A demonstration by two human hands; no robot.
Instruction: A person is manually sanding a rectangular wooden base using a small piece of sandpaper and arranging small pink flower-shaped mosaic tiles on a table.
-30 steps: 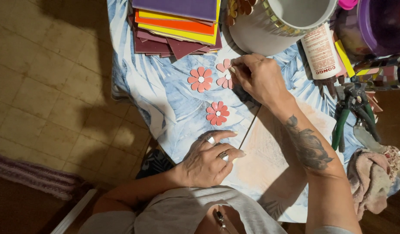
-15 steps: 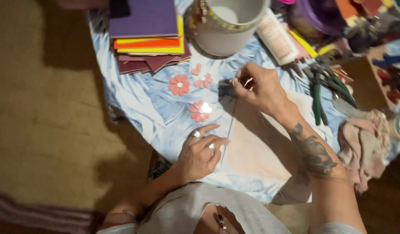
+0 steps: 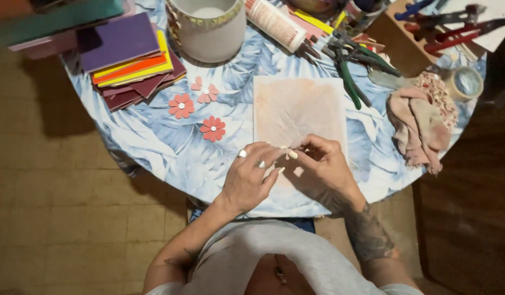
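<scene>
Over the front edge of a pale rectangular board (image 3: 296, 104), my left hand (image 3: 251, 177) and my right hand (image 3: 320, 166) meet with their fingertips pinched together. Between them is something small and thin, most likely the thin stem from the earlier frames, but the fingers hide nearly all of it. My left hand wears rings. Left of the board, on the blue leaf-patterned tablecloth (image 3: 154, 145), lie a coral paper flower (image 3: 213, 128), a second coral flower (image 3: 181, 105) and some loose pink petals (image 3: 206, 93).
At the back left is a stack of coloured sheets (image 3: 129, 57). A white bucket (image 3: 206, 27) and a glue bottle (image 3: 275, 23) stand behind the board. Green-handled pliers (image 3: 351, 71), a pinkish rag (image 3: 422, 123) and a tape roll (image 3: 465, 82) lie to the right.
My right hand has drawn back from the flowers to the near edge of the table and met my left hand. The long thin stem stretched between them no longer shows. The camera has shifted.
</scene>
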